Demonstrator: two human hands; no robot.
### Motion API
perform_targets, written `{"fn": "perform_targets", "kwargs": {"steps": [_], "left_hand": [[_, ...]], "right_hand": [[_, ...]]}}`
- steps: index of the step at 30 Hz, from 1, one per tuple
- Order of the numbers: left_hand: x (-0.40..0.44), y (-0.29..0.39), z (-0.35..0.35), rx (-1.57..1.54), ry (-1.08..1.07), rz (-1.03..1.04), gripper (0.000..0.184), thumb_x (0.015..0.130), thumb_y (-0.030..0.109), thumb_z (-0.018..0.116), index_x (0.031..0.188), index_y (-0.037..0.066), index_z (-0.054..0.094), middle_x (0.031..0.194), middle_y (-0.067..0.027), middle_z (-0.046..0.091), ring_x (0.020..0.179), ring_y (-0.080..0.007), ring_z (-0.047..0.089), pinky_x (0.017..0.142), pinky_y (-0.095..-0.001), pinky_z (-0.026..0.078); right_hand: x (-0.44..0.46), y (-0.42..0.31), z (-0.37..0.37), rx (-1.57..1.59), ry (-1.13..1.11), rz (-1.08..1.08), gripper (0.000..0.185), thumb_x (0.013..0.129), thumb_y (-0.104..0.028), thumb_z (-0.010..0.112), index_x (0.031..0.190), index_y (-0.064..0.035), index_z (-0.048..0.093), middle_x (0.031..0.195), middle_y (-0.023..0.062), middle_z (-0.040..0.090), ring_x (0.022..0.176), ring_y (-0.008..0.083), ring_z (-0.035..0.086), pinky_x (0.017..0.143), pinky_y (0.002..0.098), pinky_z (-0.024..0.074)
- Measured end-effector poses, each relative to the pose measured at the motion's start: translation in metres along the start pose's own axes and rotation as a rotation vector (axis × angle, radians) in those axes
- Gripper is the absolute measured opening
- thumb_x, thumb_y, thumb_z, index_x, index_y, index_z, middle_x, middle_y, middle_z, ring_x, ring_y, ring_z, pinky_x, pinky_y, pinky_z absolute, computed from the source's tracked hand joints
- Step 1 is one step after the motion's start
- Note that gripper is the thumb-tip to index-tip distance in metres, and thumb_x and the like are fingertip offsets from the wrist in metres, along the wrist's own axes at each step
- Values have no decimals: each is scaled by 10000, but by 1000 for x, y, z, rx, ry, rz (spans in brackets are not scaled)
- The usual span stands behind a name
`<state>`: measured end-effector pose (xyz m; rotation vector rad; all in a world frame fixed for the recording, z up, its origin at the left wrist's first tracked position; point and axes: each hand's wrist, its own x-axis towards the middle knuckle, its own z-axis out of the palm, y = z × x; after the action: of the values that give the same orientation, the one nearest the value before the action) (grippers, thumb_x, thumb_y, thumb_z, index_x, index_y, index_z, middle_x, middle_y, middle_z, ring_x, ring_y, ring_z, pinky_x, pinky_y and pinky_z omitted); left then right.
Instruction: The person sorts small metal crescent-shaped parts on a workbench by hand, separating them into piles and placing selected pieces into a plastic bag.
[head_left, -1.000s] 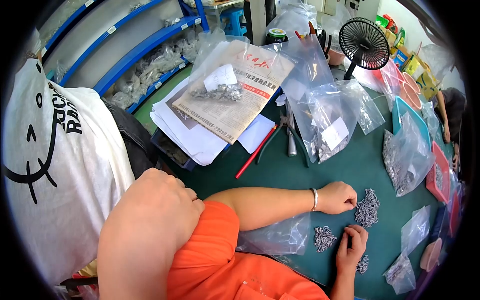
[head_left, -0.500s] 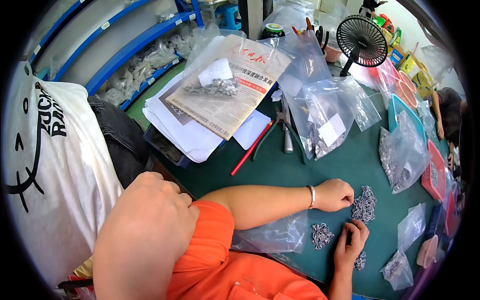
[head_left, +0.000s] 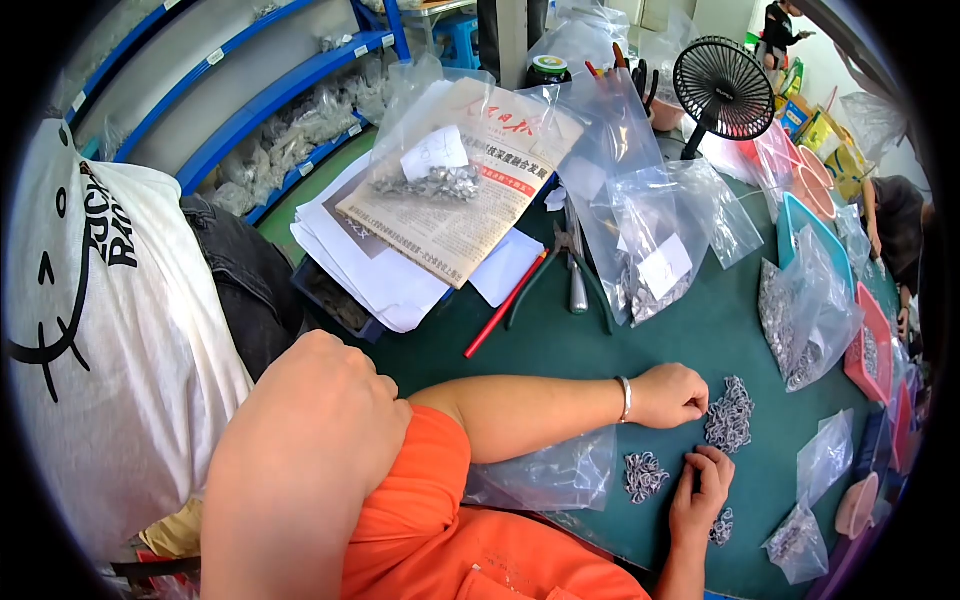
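My left hand [head_left: 672,396], a metal bangle on its wrist, rests on the green table with its fingers curled in. Just beyond its fingertips lies a heap of small silver metal pieces [head_left: 730,413], looped like clasps or links. Below it my right hand [head_left: 703,490] has bent fingers close to the heap's lower end. Whatever either hand pinches is too small or hidden to make out. A smaller pile [head_left: 645,476] sits left of my right hand, and another little pile [head_left: 721,527] shows beside its wrist. A large hand [head_left: 320,410], whose owner I cannot tell, is close to the camera, over my orange sleeve.
Pliers [head_left: 563,262] and a red pencil [head_left: 504,304] lie behind my left forearm. Newspaper [head_left: 470,225] and papers are stacked at the back. Clear bags of metal parts [head_left: 655,265], a fan [head_left: 722,88] and a pink tray [head_left: 868,345] stand around. A person in a white shirt [head_left: 120,330] is at left.
The large hand close to the camera has shifted slightly up and right. The view has tilted a little. My hands and the metal heaps look almost the same.
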<state>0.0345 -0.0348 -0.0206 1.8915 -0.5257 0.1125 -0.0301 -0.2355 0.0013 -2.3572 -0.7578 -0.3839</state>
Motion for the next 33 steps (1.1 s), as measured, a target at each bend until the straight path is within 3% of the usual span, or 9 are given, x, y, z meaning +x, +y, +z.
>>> {"fn": "perform_targets", "kwargs": {"steps": [7, 33], "left_hand": [[1, -2, 2, -16, 18, 15, 80, 778, 123, 667, 800, 46, 668, 809, -116, 659, 760, -291, 638, 682, -399, 501], [2, -3, 3, -17, 32, 23, 74, 763, 119, 653, 773, 46, 664, 798, -117, 666, 768, -306, 641, 695, -416, 494]], "right_hand": [[-1, 2, -2, 41, -12, 10, 165, 774, 123, 580, 875, -4, 610, 915, 145, 595, 865, 310, 550, 775, 376, 456], [1, -1, -3, 118, 20, 21, 163, 784, 135, 576, 885, 10, 598, 907, 144, 592, 848, 291, 579, 782, 353, 473]]}}
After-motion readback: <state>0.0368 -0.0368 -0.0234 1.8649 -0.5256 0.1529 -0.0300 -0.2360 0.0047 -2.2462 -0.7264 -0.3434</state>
